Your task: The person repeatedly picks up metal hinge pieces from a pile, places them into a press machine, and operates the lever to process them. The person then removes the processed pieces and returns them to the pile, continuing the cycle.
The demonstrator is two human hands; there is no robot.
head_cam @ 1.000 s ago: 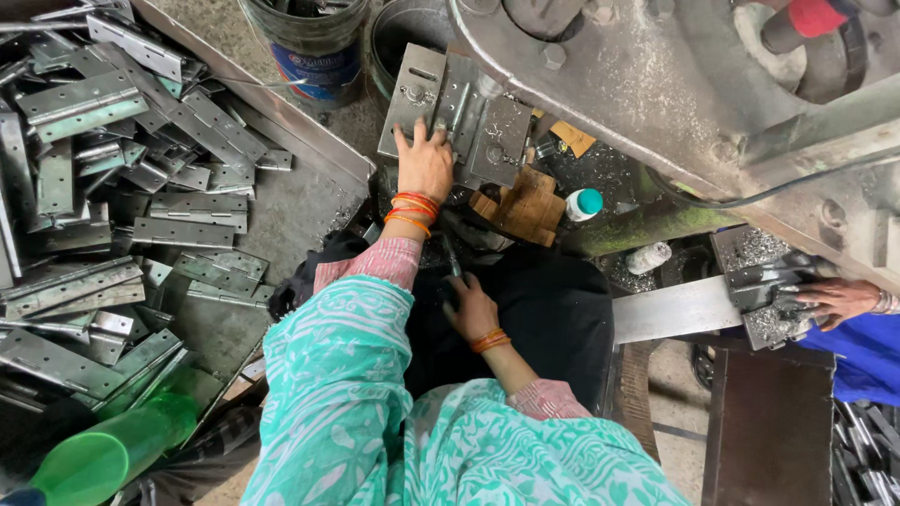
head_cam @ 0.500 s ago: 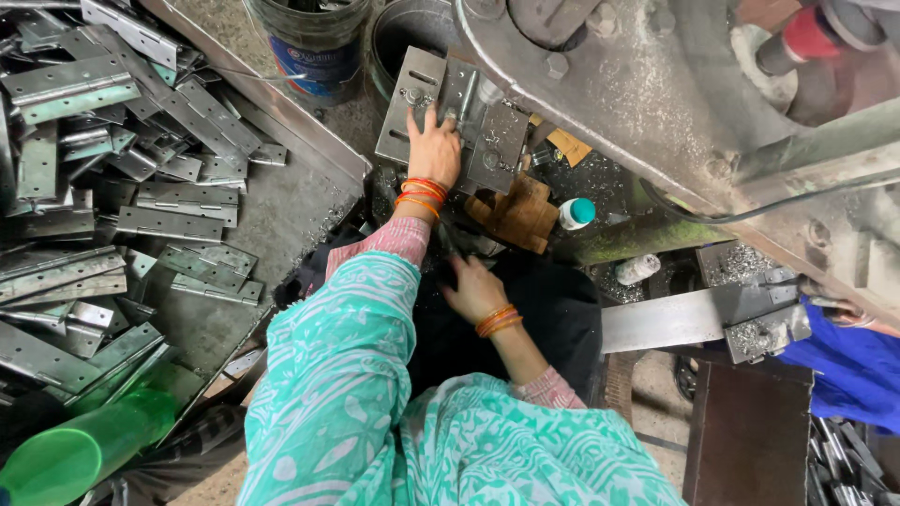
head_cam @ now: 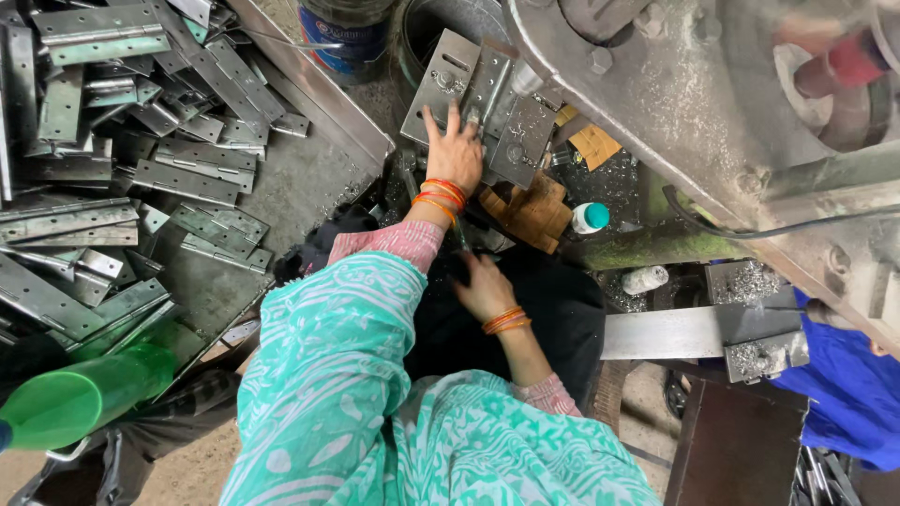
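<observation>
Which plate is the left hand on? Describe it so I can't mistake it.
Start at the big grey machine body at top right. Just left of it lie flat steel plates under the left hand. The plate is the leftmost one, tilted beside the round bucket, with a slot and holes.

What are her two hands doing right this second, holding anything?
Left hand: open, fingers spread flat on the grey metal plates, gripping nothing.
Right hand: resting on dark cloth; cannot tell if it holds anything.

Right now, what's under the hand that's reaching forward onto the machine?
The left hand lies flat on grey metal hinge plates set against the machine body. Holes and a slot show on the plates beside it; whatever lies directly beneath the palm is covered.
</observation>
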